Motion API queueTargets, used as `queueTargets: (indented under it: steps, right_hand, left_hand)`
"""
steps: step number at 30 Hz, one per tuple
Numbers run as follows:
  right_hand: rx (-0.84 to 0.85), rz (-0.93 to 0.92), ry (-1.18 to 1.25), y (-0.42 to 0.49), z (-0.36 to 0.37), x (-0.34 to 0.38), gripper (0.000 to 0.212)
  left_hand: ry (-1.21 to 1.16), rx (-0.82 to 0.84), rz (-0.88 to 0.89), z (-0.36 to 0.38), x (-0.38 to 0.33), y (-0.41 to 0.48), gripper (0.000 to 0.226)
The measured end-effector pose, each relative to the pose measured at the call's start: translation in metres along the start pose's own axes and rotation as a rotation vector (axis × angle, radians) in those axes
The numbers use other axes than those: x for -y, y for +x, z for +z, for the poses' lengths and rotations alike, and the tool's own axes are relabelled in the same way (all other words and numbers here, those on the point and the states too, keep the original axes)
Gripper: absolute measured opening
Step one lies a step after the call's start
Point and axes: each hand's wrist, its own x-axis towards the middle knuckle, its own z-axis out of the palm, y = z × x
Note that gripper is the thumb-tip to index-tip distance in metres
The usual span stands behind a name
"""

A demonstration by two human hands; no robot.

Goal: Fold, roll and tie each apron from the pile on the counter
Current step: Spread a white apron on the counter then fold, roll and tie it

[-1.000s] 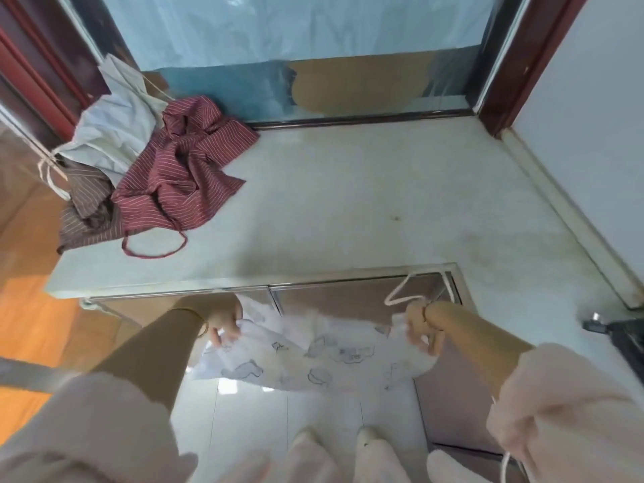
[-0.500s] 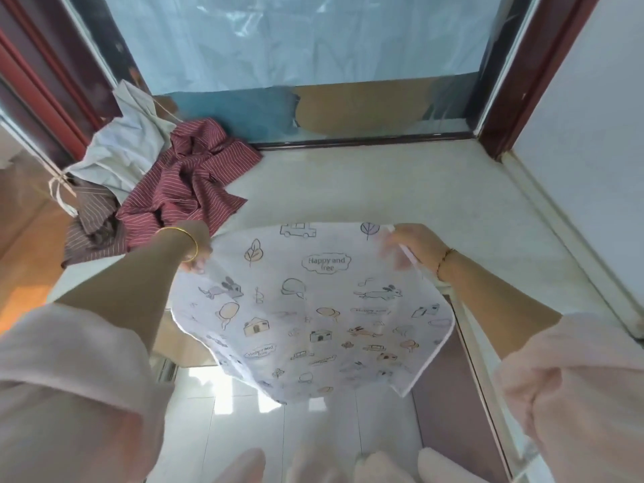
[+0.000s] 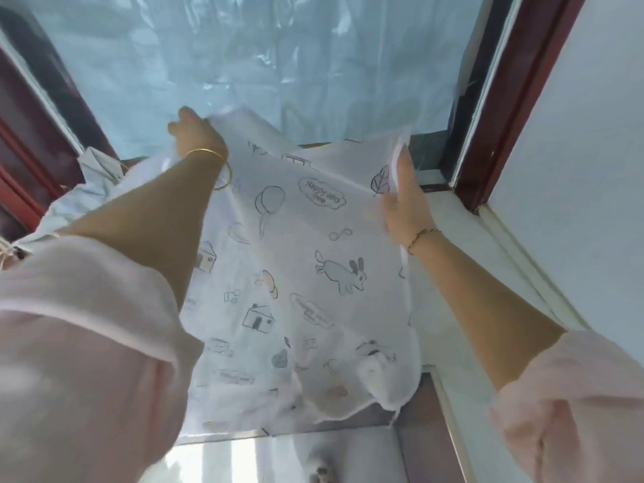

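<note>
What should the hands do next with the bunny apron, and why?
Probably lower it flat onto the counter. The left hand and right hand hold the printed apron spread open in the air by its top edge, and folding needs it lying flat.

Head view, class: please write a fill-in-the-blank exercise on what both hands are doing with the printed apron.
1. The left hand and right hand hold up a white printed apron, spread ____ them.
2. The animal drawn near the right forearm is a ____.
3. The cloud-shaped label reads "Happy and ____".
4. A gold bangle circles the ____ wrist.

Missing words: between; rabbit; free; left
</note>
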Motion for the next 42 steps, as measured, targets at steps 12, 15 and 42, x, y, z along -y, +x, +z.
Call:
queueTargets:
  steps: [12,15,42]
  right_hand:
    - [-0.534,0.834,-0.350,0.050,-0.059,-0.205,0.089]
    - [-0.543,1.048,-0.392,0.051,-0.061,-0.241,0.091]
    - [0.564,0.505,-0.885,0.078,0.132,-0.284,0.072]
  left_hand:
    - [0.033,0.268,1.209,0.323,-0.132,-0.070,0.062]
    - [0.152,0.270,1.082,0.362,-0.059,-0.078,0.043]
    - [0.778,0.882,0.485,0.377,0.127,-0.053,0.067]
